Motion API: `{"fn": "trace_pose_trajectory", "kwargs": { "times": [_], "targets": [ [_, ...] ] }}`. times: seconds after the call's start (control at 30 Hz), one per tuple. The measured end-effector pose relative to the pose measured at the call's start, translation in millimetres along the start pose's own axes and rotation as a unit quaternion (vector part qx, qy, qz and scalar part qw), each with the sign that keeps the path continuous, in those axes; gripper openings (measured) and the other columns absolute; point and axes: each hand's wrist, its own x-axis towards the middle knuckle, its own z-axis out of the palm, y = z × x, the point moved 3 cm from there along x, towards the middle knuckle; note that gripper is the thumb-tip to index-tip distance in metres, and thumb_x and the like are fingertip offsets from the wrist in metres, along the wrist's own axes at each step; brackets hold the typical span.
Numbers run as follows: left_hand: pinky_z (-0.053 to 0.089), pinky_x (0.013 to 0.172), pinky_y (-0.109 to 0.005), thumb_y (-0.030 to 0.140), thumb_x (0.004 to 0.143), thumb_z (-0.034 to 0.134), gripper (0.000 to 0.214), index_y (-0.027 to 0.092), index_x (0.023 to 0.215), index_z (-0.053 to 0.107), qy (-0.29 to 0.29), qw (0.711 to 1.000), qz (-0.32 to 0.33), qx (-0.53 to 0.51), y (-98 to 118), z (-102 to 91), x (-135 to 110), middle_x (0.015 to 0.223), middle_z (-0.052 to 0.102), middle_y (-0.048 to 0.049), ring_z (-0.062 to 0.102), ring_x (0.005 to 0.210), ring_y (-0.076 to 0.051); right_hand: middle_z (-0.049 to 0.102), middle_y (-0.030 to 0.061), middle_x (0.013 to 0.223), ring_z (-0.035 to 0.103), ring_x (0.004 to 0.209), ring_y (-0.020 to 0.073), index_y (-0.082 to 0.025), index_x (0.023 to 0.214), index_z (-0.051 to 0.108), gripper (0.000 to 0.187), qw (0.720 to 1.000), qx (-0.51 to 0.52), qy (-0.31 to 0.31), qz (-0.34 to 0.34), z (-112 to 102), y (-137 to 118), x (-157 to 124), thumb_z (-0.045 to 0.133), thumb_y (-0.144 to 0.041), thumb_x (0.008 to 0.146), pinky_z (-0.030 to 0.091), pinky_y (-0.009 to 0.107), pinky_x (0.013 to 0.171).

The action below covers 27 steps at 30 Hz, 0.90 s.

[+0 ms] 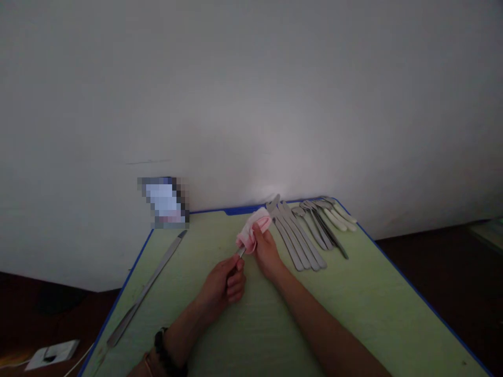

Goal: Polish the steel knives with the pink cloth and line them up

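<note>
My left hand (226,283) is closed around the handle end of a metal table knife (241,252). A pink cloth (251,230) is wrapped over the knife's middle, and my right hand (267,251) pinches that cloth. What seems to be the knife's blade shows past the cloth's far side. Just right of the cloth, several metal knives (301,241) lie side by side, handles toward me. Beside them are metal spoons (314,225) and darker slim-handled cutlery (332,235). Farther right lie pieces with white handles (334,217).
The green table (373,303) has a blue edge and stands against a grey wall (251,104). Long metal cutlery (149,285) lies along its left side. A blurred-out phone-like screen (163,201) leans at the back left corner. A white power strip (53,354) is on the floor.
</note>
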Motion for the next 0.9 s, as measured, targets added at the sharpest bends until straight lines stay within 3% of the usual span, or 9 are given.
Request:
{"fn": "trace_pose_trajectory", "kwargs": {
  "times": [0.1,0.17,0.23,0.3,0.37,0.53,0.63,0.77,0.9],
  "targets": [
    [0.020,0.031,-0.017,0.057,0.078,0.058,0.040,0.021,0.070,0.043,0.000,0.999,0.001,0.039,4,-3.1,0,0.040,0.023,0.0137,0.020,0.031,-0.006,0.064,-0.0024,0.067,0.060,0.071,0.0153,-0.020,0.081,0.063,0.032,0.999,-0.030,-0.021,0.008,4,-3,-6,0.067,-0.050,0.073,0.049,0.028,0.072],
    [0.023,0.033,-0.019,0.061,0.080,0.052,0.042,0.022,0.068,0.044,0.028,0.991,0.031,0.129,8,-8.3,0,0.040,0.029,0.0119,0.025,0.031,-0.007,0.065,-0.0019,0.069,0.059,0.070,0.0135,-0.019,0.078,0.064,0.030,0.998,-0.055,-0.038,0.007,6,-8,-9,0.068,-0.048,0.073,0.048,0.026,0.072],
    [0.029,0.040,-0.021,0.057,0.083,0.049,0.040,0.021,0.067,0.047,0.094,0.949,0.110,0.281,16,-14.5,-2,0.045,0.039,0.0081,0.035,0.037,-0.009,0.065,-0.0015,0.070,0.058,0.069,0.0124,-0.018,0.076,0.065,0.029,0.997,-0.070,-0.035,0.002,6,-10,-8,0.068,-0.047,0.074,0.047,0.024,0.069],
    [0.034,0.049,-0.023,0.047,0.085,0.054,0.029,0.020,0.074,0.053,0.148,0.875,0.188,0.422,24,-17.9,-6,0.055,0.051,0.0042,0.046,0.047,-0.012,0.064,-0.0018,0.067,0.057,0.065,0.0119,-0.017,0.075,0.064,0.029,0.998,-0.055,-0.023,0.004,5,-9,-6,0.068,-0.046,0.074,0.047,0.023,0.064],
    [0.036,0.055,-0.024,0.038,0.082,0.060,0.019,0.021,0.088,0.056,0.175,0.825,0.217,0.492,27,-20.2,-8,0.066,0.058,0.0025,0.052,0.055,-0.014,0.063,-0.0023,0.063,0.057,0.058,0.0118,-0.018,0.075,0.062,0.028,1.000,-0.018,-0.011,0.020,5,-5,-3,0.068,-0.045,0.073,0.047,0.024,0.059],
    [0.038,0.054,-0.024,0.033,0.081,0.063,0.019,0.023,0.095,0.057,0.193,0.764,0.248,0.564,28,-21.9,-10,0.074,0.059,0.0019,0.051,0.053,-0.013,0.064,-0.0002,0.059,0.058,0.049,0.0140,-0.017,0.079,0.061,0.027,0.997,0.012,-0.020,0.073,7,-2,-1,0.062,-0.044,0.076,0.046,0.025,0.049],
    [0.042,0.058,-0.023,0.030,0.084,0.059,0.010,0.022,0.090,0.059,0.164,0.730,0.283,0.601,28,-21.0,-9,0.083,0.061,-0.0011,0.055,0.060,-0.013,0.067,0.0002,0.067,0.060,0.055,0.0140,-0.018,0.083,0.060,0.025,0.999,-0.010,-0.008,0.052,7,-6,-4,0.065,-0.041,0.074,0.048,0.025,0.052],
    [0.042,0.052,-0.021,0.032,0.085,0.058,0.012,0.021,0.090,0.056,0.175,0.691,0.317,0.625,27,-23.6,-10,0.079,0.061,0.0009,0.053,0.052,-0.010,0.064,-0.0003,0.070,0.060,0.061,0.0149,-0.018,0.085,0.057,0.026,0.997,-0.064,-0.010,0.045,8,-9,-6,0.063,-0.041,0.076,0.049,0.027,0.057],
    [0.040,0.049,-0.021,0.036,0.089,0.053,0.018,0.020,0.081,0.055,0.169,0.613,0.352,0.687,26,-19.7,-12,0.072,0.061,0.0022,0.052,0.047,-0.009,0.061,-0.0001,0.072,0.056,0.067,0.0141,-0.017,0.085,0.057,0.021,0.988,-0.157,-0.009,0.010,8,-14,-6,0.062,-0.036,0.076,0.047,0.026,0.063]
  ]
}}
